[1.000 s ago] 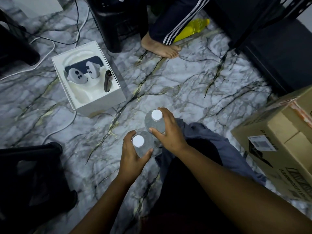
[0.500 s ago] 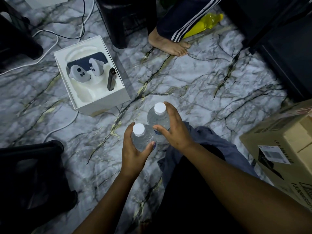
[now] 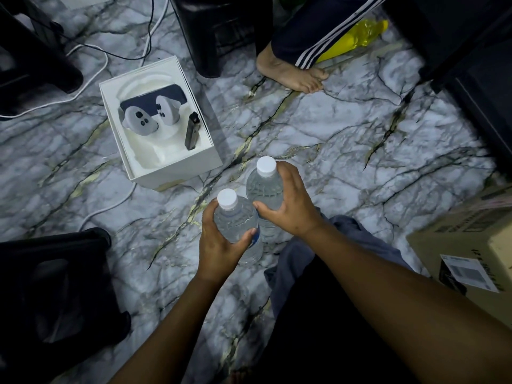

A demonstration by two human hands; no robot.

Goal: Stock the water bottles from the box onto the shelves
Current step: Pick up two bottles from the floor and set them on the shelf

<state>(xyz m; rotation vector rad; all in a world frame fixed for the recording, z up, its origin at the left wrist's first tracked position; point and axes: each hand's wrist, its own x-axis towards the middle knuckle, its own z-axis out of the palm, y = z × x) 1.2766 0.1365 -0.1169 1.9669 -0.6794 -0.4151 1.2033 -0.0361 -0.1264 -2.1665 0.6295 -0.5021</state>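
Observation:
Two clear water bottles with white caps are upright over the marble floor in front of me. My left hand (image 3: 219, 245) grips the nearer bottle (image 3: 235, 220) around its shoulder. My right hand (image 3: 291, 206) grips the farther bottle (image 3: 263, 187) from the right side. The bottles stand side by side, almost touching. The brown cardboard box (image 3: 471, 245) sits at the right edge, partly out of frame. A dark shelf unit (image 3: 476, 51) stands at the upper right.
An open white box (image 3: 205, 151) with two controllers lies on the floor to the upper left. Another person's bare foot (image 3: 291, 73) and a yellow bottle (image 3: 357, 34) are at the top. Black stools (image 3: 55, 286) stand at the left, with cables (image 3: 91, 73) running over the floor.
Both bottles have come up and slightly right in my hands. The view has shifted, so the cardboard box sits lower and farther right.

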